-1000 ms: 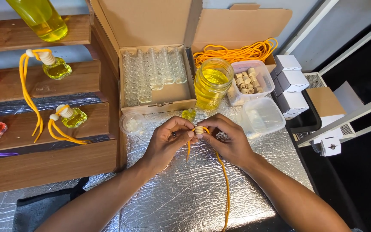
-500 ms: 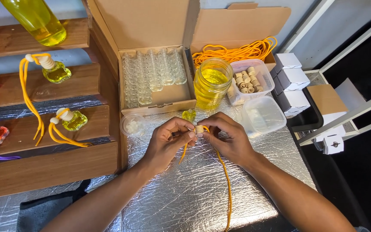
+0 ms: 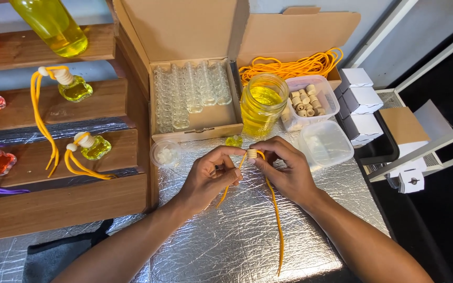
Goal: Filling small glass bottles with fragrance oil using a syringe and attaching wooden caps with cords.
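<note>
Foil mat (image 3: pixel 237 246) open below hands (image 3: pixel 211 178)

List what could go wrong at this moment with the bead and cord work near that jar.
1. The open jar of yellow liquid stands just beyond the right hand; a forward nudge might tip it onto the foil-covered table.
2. The wooden bead is pinched only at the fingertips; it could slip off the orange cord.
3. The small yellow bottle lying near the left hand could get knocked away.
</note>
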